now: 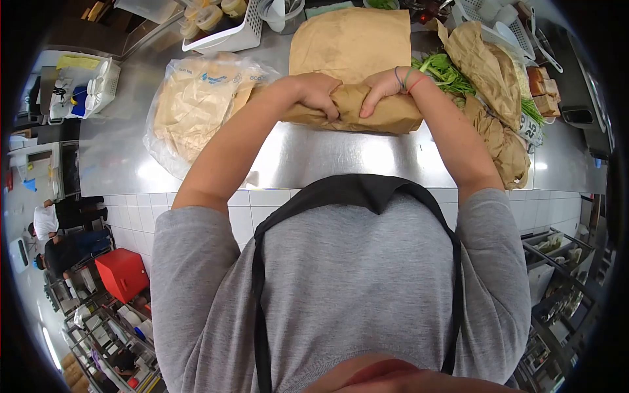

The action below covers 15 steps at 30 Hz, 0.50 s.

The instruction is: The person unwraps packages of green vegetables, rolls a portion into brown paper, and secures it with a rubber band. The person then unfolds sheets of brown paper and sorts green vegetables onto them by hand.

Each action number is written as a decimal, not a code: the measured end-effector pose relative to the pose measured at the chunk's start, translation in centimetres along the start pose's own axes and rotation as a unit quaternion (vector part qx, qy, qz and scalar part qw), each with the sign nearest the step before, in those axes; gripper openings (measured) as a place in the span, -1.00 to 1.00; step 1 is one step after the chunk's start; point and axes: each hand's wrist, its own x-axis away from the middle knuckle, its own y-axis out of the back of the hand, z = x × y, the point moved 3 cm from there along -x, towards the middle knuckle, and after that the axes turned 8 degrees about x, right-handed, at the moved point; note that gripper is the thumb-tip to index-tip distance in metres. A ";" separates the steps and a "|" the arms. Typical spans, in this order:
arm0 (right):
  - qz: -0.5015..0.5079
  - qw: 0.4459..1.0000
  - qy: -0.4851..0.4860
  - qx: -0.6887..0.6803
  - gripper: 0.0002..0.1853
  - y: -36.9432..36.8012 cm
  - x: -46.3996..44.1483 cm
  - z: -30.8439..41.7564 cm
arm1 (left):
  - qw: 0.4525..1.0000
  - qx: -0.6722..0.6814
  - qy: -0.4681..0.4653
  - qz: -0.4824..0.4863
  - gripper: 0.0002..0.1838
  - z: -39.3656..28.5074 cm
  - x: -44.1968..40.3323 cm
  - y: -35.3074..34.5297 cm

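Observation:
A rolled brown paper bundle (386,118) lies across the steel counter (314,160), near its front edge. My left hand (318,95) grips the bundle left of its middle, fingers curled onto the paper. Close beside it, my right hand (386,90) holds the same bundle, thumb pressed on the front and fingers hidden behind. A flat sheet of brown paper (350,42) extends behind the roll. What is inside the roll is hidden.
At left is a clear plastic bag (190,108) with brown paper inside. A white basket (229,36) holds sauce bottles. Leafy greens (445,72) and crumpled paper bags (488,72) lie at right. Two people (49,219) are in the far left background.

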 end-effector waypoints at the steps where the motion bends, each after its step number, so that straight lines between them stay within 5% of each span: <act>1: -0.007 1.000 -0.005 -0.004 -0.28 0.2 0.2 -0.1 | 0.999 0.033 0.002 0.021 -0.35 0.2 -0.4 0.2; 5: -0.054 0.998 0.022 0.007 -0.27 0.8 1.4 0.5 | 0.986 0.126 0.054 0.096 -0.35 1.2 -2.2 0.7; 7: -0.216 0.957 0.008 0.193 -0.23 1.3 2.5 0.9 | 0.985 0.119 0.063 0.105 -0.35 1.5 -2.9 1.1; 8: -0.219 0.956 0.007 0.194 -0.23 0.8 2.8 1.1 | 0.984 0.114 0.073 0.112 -0.36 1.7 -3.3 1.4; 10: -0.366 0.867 0.040 0.335 -0.18 -1.0 3.5 2.4 | 0.978 0.141 0.084 0.126 -0.37 2.5 -4.0 1.5; 12: -0.381 0.847 -0.020 0.370 -0.05 -4.6 2.8 2.7 | 0.970 0.169 0.098 0.142 -0.38 3.4 -5.1 1.6; 14: -0.549 0.648 -0.050 0.525 0.10 -7.5 3.5 3.8 | 0.963 0.158 0.115 0.188 -0.31 4.1 -6.2 1.6; 15: -0.546 0.643 -0.052 0.535 0.22 -7.8 2.5 3.5 | 0.962 0.158 0.114 0.190 -0.31 3.6 -5.9 1.8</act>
